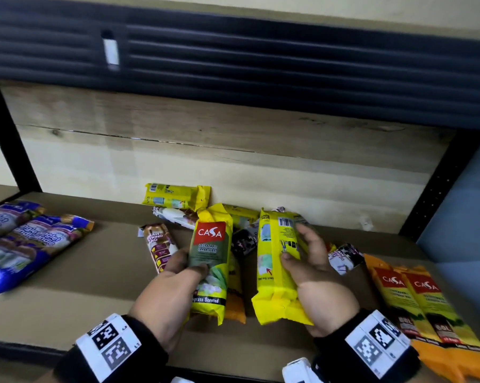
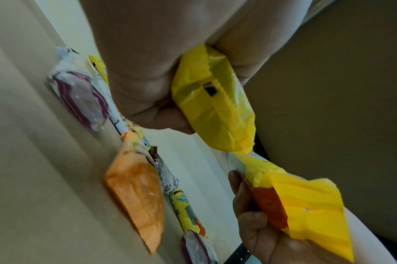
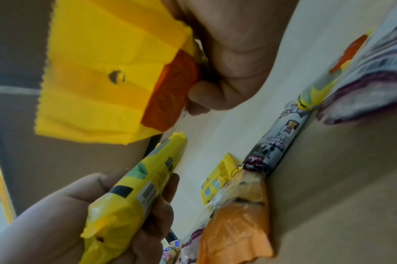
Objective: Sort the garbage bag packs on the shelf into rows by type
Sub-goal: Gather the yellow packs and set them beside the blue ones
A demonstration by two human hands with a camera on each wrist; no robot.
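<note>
My left hand [image 1: 189,269] grips a yellow CASA garbage bag pack [image 1: 210,261] with its red label facing up, just above the shelf [image 1: 95,286]. My right hand [image 1: 297,244] holds a second yellow pack [image 1: 274,266] beside it, barcode side up. In the left wrist view my left hand [image 2: 161,114] wraps around its pack [image 2: 213,107]. There the right hand [image 2: 249,223] and its pack [image 2: 305,214] show lower right. From the right wrist, my right hand [image 3: 215,85] pinches its pack [image 3: 98,80] on the red label side. The left hand [image 3: 147,205] shows below.
Behind my hands lies a loose pile: a yellow pack [image 1: 175,196], a brown drawstring pack [image 1: 160,244], an orange pack [image 1: 234,305], black-and-white packs [image 1: 344,257]. Two orange CASA packs [image 1: 415,305] lie side by side at right. Blue-purple packs [image 1: 31,244] lie at left. An upper shelf [image 1: 261,64] hangs overhead.
</note>
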